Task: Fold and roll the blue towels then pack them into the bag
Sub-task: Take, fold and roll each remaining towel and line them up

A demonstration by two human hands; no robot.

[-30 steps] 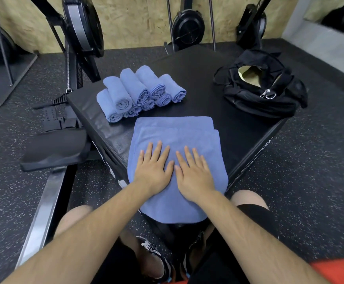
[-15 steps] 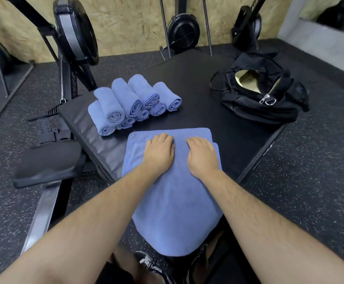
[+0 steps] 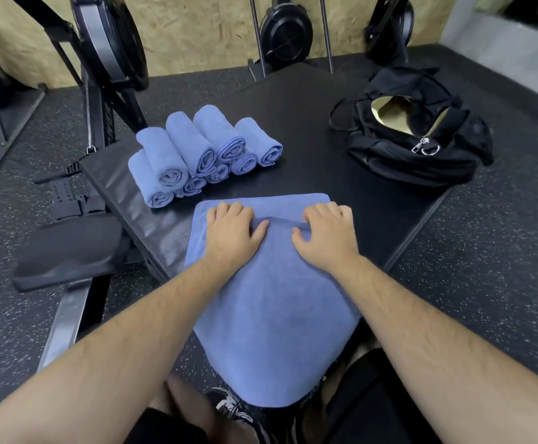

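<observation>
A folded blue towel (image 3: 274, 315) lies flat on the near corner of the black padded box (image 3: 309, 123), its near end hanging over the edge. My left hand (image 3: 232, 232) and my right hand (image 3: 325, 235) sit side by side near the towel's far end, fingers curled, thumbs pinching a small raised fold of cloth between them. A stack of several rolled blue towels (image 3: 197, 155) lies at the box's left. The black bag (image 3: 418, 129) sits unzipped at the right, its tan lining showing.
A black rowing machine seat (image 3: 69, 248) and rail stand at the left of the box. Fan-wheel machines (image 3: 287, 30) line the wooden back wall. Speckled rubber floor surrounds the box. My knees and a shoe show below the towel.
Both hands slid from the towel's middle up to its far end, spread apart, and went from flat palms to curled fingers lifting a fold of cloth.
</observation>
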